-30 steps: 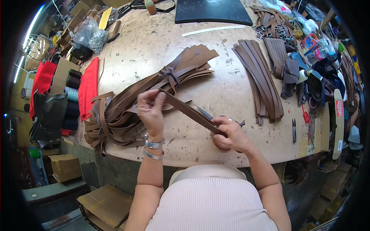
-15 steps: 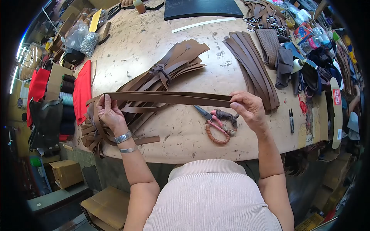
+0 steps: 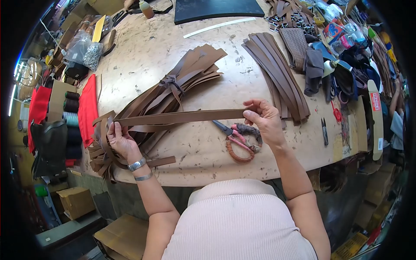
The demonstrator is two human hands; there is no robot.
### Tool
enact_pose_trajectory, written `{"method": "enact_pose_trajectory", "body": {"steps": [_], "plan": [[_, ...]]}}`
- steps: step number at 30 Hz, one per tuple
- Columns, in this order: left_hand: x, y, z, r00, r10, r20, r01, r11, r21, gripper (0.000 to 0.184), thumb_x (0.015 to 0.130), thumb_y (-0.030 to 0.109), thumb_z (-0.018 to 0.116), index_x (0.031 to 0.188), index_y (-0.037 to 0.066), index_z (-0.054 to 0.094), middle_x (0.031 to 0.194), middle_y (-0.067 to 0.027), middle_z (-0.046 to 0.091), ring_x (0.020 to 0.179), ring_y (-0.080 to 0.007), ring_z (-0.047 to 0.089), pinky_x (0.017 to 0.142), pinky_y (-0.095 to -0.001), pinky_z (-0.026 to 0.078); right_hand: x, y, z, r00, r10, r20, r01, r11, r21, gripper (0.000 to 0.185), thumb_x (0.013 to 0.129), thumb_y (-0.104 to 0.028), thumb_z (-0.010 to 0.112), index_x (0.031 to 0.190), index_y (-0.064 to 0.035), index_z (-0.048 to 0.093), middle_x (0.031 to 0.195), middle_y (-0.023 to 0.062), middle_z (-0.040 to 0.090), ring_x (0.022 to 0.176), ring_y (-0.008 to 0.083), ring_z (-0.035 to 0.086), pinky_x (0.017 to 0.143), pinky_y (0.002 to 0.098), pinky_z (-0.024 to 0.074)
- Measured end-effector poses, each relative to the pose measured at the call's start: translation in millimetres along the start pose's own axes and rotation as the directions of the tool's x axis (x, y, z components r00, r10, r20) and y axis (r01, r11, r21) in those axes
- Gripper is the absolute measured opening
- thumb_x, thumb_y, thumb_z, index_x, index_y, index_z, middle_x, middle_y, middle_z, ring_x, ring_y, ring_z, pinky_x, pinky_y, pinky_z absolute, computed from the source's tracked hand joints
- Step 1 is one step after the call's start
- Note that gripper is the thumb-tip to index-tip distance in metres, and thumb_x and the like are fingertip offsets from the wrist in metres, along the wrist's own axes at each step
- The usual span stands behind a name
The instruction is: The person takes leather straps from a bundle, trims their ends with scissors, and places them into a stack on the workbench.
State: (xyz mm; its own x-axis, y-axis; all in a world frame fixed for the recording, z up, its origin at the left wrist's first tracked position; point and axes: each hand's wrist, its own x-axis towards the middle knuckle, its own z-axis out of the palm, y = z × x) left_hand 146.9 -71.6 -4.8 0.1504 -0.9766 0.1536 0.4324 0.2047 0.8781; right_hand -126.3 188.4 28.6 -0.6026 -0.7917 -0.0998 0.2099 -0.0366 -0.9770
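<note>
A long brown leather strap (image 3: 186,116) is stretched level between my two hands above the table. My left hand (image 3: 123,141) pinches it at the left end, beside a tied bundle of brown straps (image 3: 151,96). At the other end my right hand (image 3: 265,119) grips the strap between thumb and fingers. Below the strap lie scissors (image 3: 237,145) with wrapped handles, one loop bound in orange-brown. Another stack of brown straps (image 3: 279,73) rests flat beyond my right hand. Part of the tied bundle is hidden behind the held strap and my left hand.
A worn table (image 3: 208,167) spreads in front of me. Red cloth (image 3: 88,110) and thread spools (image 3: 71,106) stand at the left. Small snips (image 3: 324,131) lie at the right, near a cluttered heap with a bottle (image 3: 330,68). At the back are a black slab (image 3: 219,9) and a white strip (image 3: 219,27).
The strap's two edges, apart before, now lie together as one band. My right hand has shifted slightly left, and the whole view has moved a little.
</note>
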Motion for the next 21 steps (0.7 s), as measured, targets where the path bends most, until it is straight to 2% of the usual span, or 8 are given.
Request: {"method": "enact_pose_trajectory", "body": {"steps": [5, 7, 9, 11, 12, 13, 15, 21], "plan": [[-1, -4, -17, 0.999, 0.046, 0.017, -0.049, 0.969, 0.244, 0.016, 0.077, 0.004, 0.061, 0.091, 0.004, 0.055, 0.090, -0.0077, 0.059, 0.078, -0.0172, 0.059, 0.066, -0.0251, 0.051, 3, 7, 1, 0.998, -0.052, -0.031, 0.050, 0.997, -0.065, 0.029, 0.078, -0.002, 0.057, 0.105, -0.0031, 0.046, 0.074, 0.0026, 0.055, 0.062, 0.0062, 0.049, 0.057, 0.0186, 0.0404], [-13, 8, -1, 0.917, 0.292, 0.271, -0.394, 0.565, 0.725, 0.023, 0.075, 0.007, 0.063, 0.096, 0.003, 0.055, 0.096, -0.0093, 0.057, 0.085, -0.0210, 0.057, 0.073, -0.0298, 0.048, 2, 8, 5, 0.996, -0.081, -0.023, 0.079, 0.994, -0.079, 0.029, 0.078, 0.000, 0.056, 0.105, -0.0032, 0.045, 0.072, 0.0022, 0.055, 0.061, 0.0055, 0.048, 0.056, 0.0180, 0.0400], [-40, 25, 39, 0.700, 0.343, 0.626, -0.646, -0.069, 0.760, 0.035, 0.072, 0.011, 0.064, 0.105, 0.004, 0.054, 0.106, -0.0111, 0.054, 0.099, -0.0269, 0.051, 0.087, -0.0356, 0.040, 0, 6, 13, 0.998, -0.055, 0.019, 0.057, 0.993, -0.101, 0.029, 0.078, 0.000, 0.056, 0.105, -0.0037, 0.046, 0.071, 0.0021, 0.056, 0.061, 0.0054, 0.047, 0.056, 0.0181, 0.0397], [-76, 22, 79, 0.532, 0.261, 0.805, -0.846, 0.134, 0.516, 0.035, 0.071, 0.007, 0.062, 0.105, 0.006, 0.055, 0.109, -0.0122, 0.053, 0.105, -0.0282, 0.047, 0.090, -0.0374, 0.038, -2, 7, 27, 0.995, -0.083, 0.057, 0.092, 0.979, -0.179, 0.029, 0.078, 0.001, 0.056, 0.105, -0.0043, 0.046, 0.072, 0.0025, 0.057, 0.061, 0.0053, 0.048, 0.056, 0.0181, 0.0395], [-98, 17, 94, 0.492, 0.104, 0.864, -0.806, 0.429, 0.407, 0.034, 0.071, 0.009, 0.062, 0.104, 0.004, 0.054, 0.108, -0.0129, 0.053, 0.105, -0.0283, 0.047, 0.090, -0.0397, 0.037, -5, 7, 33, 0.992, -0.103, 0.071, 0.115, 0.975, -0.192, 0.028, 0.078, 0.001, 0.055, 0.105, -0.0042, 0.046, 0.072, 0.0027, 0.057, 0.061, 0.0055, 0.049, 0.056, 0.0181, 0.0398], [-121, 20, 114, 0.310, 0.075, 0.948, -0.914, 0.296, 0.276, 0.029, 0.075, 0.012, 0.059, 0.102, 0.004, 0.052, 0.100, -0.0124, 0.056, 0.099, -0.0282, 0.050, 0.085, -0.0393, 0.040, -6, 7, 37, 0.988, -0.126, 0.086, 0.142, 0.968, -0.205, 0.028, 0.079, 0.001, 0.055, 0.105, -0.0042, 0.047, 0.073, 0.0030, 0.058, 0.062, 0.0057, 0.049, 0.056, 0.0181, 0.0401], [-157, 10, 127, 0.230, -0.055, 0.972, -0.871, 0.435, 0.231, 0.021, 0.079, 0.015, 0.054, 0.097, 0.005, 0.051, 0.088, -0.0114, 0.055, 0.083, -0.0280, 0.054, 0.072, -0.0360, 0.045, -6, 10, 45, 0.983, -0.174, 0.066, 0.182, 0.975, -0.131, 0.027, 0.080, 0.002, 0.052, 0.105, -0.0042, 0.047, 0.073, 0.0032, 0.059, 0.063, 0.0050, 0.050, 0.054, 0.0177, 0.0410], [-158, -13, 119, 0.217, -0.139, 0.966, -0.715, 0.651, 0.254, 0.012, 0.081, 0.013, 0.054, 0.087, 0.003, 0.049, 0.074, -0.0130, 0.051, 0.064, -0.0318, 0.053, 0.053, -0.0382, 0.040, -14, 12, 30, 0.998, 0.020, 0.056, -0.015, 0.996, -0.089, 0.026, 0.081, 0.002, 0.050, 0.106, -0.0041, 0.048, 0.073, 0.0021, 0.058, 0.060, 0.0023, 0.049, 0.046, 0.0170, 0.0402]]}}
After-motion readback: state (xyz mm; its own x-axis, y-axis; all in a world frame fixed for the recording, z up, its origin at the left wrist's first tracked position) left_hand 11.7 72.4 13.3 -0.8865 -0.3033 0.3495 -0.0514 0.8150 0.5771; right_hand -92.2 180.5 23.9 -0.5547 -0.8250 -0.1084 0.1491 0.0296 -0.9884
